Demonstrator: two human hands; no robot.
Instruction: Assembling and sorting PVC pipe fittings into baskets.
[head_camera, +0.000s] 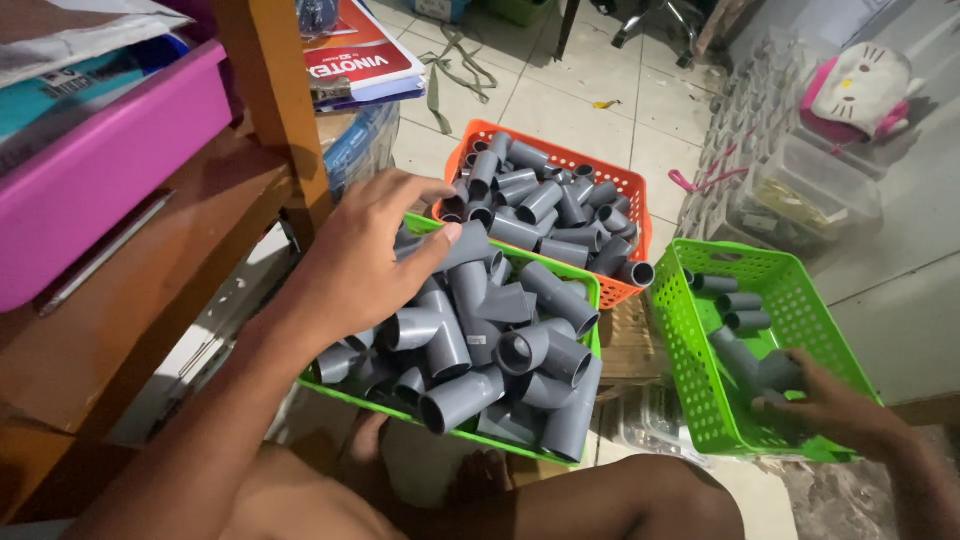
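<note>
My left hand (365, 255) reaches into a green basket (590, 290) heaped with grey T-shaped pipe fittings (480, 340); thumb and fingers close around one fitting (462, 245) at the top of the pile. My right hand (825, 400) rests inside a second green basket (700, 380) at the right and grips an assembled grey fitting (755, 365) lying there. A few short grey pipe pieces (740, 300) lie further back in that basket. Behind the heaped basket, an orange basket (625, 185) holds several short grey pipe stubs (545, 205).
A wooden shelf (150, 280) with a pink tray (110, 150) stands at the left, its post (275, 100) beside my left hand. Clear plastic boxes (800, 190) and a white-and-pink toy (865, 85) sit at the right. Tiled floor (600, 100) lies beyond; my knee (640, 500) is below.
</note>
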